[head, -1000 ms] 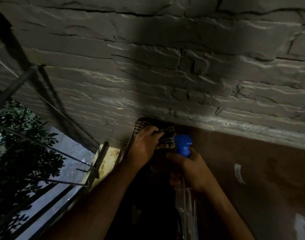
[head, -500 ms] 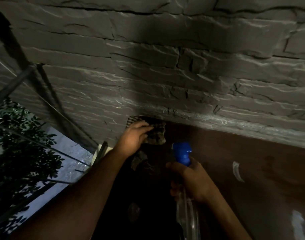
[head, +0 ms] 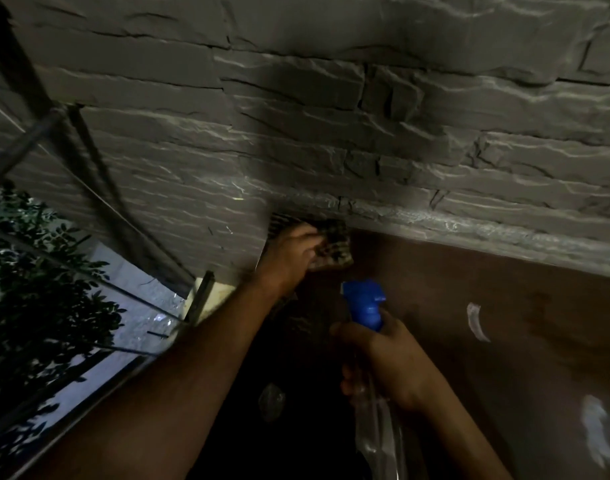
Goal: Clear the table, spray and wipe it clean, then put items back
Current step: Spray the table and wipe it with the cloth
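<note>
Counter (head: pixel 504 306) is brown and runs right up against a grey stacked-stone wall (head: pixel 296 116) along its far edge, with pretty dim light and a deep shadow over the near-left part. Off the left edge there's a metal railing (head: pixel 89 282) with a leafy plant (head: pixel 37 306) behind it. A couple of pale streaks or smears sit on the counter toward the right side (head: pixel 476 322), can't tell what they are.

Spray bottle (head: pixel 364 306) has a blue trigger head and a clear body, sitting over the middle of the counter, nozzle pointing toward the far-left corner. Right hand (head: pixel 383 362) has its fingers wrapped around the neck just under the blue head.

Cloth (head: pixel 333 249) is a dark checked rag, pushed into the far-left corner and touching the base of the wall. Left hand (head: pixel 293 254) is on top of it, fingers curled over it, gripping and pressing it down on the counter.
</note>
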The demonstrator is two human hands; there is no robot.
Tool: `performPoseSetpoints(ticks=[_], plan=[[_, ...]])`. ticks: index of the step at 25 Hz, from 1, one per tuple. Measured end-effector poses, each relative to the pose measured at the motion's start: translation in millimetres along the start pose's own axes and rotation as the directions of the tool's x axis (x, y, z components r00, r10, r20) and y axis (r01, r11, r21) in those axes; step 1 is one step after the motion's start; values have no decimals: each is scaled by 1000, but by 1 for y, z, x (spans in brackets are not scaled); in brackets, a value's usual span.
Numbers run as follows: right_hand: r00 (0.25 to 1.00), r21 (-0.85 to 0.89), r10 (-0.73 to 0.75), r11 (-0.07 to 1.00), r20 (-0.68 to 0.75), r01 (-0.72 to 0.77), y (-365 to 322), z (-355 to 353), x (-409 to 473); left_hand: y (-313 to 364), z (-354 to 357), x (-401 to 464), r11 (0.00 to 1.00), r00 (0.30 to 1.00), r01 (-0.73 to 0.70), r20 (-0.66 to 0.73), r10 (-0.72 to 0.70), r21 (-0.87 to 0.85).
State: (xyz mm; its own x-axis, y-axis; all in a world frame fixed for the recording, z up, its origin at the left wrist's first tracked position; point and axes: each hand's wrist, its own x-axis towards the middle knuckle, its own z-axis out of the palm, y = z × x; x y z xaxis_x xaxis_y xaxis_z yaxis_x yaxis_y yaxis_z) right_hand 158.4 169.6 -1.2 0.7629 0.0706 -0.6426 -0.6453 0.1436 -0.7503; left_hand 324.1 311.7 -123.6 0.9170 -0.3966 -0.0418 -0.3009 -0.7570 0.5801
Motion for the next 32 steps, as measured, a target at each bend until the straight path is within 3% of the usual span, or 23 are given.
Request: performPoseSetpoints(ticks=[2,3,4,6,8,9,11,13,14,16,17,18,19,21,22,23,25,26,27,30,32], plan=[[1000,-3,0,1000,10,0,2,3,-6,-9,12,-51,955,952,-295,75,295,-12],[1000,-4,1,1000,12,-1,3,5,-11,-27,5,-70,929,927,-367,70,370,-48],[1000,1,-4,1000,15,4,3,8,-16,-43,-9,-72,932,931,-358,60,360,-53],[1000,-10,-17,1000,26,17,2,13,-16,-70,-28,-40,984,984,-176,-12,176,-14],[999,-11,-44,999,-6,44,4,16,-9,-54,-25,-12,999,997,-32,-66,32,8],[998,-1,-53,999,-24,53,4,17,-7,-38,-11,-13,998,997,-51,-50,53,49],[998,11,-60,998,-28,61,7,18,-5,-14,16,-46,957,963,-268,46,264,112],[999,14,-45,999,-23,45,9,18,-9,-21,22,-76,872,873,-485,104,477,62],[999,23,-32,999,-21,32,9,18,-11,-29,14,-70,871,872,-489,62,486,50],[999,8,-25,1000,-19,25,6,21,-15,-35,-1,-42,976,975,-217,-32,218,34],[999,-10,-33,999,-32,33,3,22,-16,-25,-2,-35,997,997,-75,-30,76,8],[998,-21,-40,999,-47,39,2,21,-16,-13,4,-38,999,999,-42,-2,42,19],[998,-19,-38,999,-54,37,2,18,-20,-2,15,-51,992,992,-121,28,120,39],[999,-27,-14,1000,-47,12,6,14,-27,-9,26,-89,917,914,-398,93,395,24],[999,-41,-1,999,-41,0,10,13,-32,-21,18,-94,896,892,-444,95,442,8],[999,-55,11,998,-35,-13,14,13,-35,-32,6,-85,921,919,-390,64,390,-6],[998,-78,38,996,-42,-41,21,15,-37,-35,-10,-56,994,993,-112,-30,112,-5],[998,-81,45,996,-53,-49,25,15,-35,-26,-10,-51,999,999,-39,-32,39,2],[997,-71,46,996,-59,-50,27,15,-35,-15,-3,-57,998,998,-62,-4,62,3],[999,-71,31,997,-20,-32,32,18,-43,-21,7,-100,932,923,-361,138,360,-20],[999,-111,39,993,37,-34,37,24,-53,-41,-16,-87,951,944,-302,122,307,-62]])
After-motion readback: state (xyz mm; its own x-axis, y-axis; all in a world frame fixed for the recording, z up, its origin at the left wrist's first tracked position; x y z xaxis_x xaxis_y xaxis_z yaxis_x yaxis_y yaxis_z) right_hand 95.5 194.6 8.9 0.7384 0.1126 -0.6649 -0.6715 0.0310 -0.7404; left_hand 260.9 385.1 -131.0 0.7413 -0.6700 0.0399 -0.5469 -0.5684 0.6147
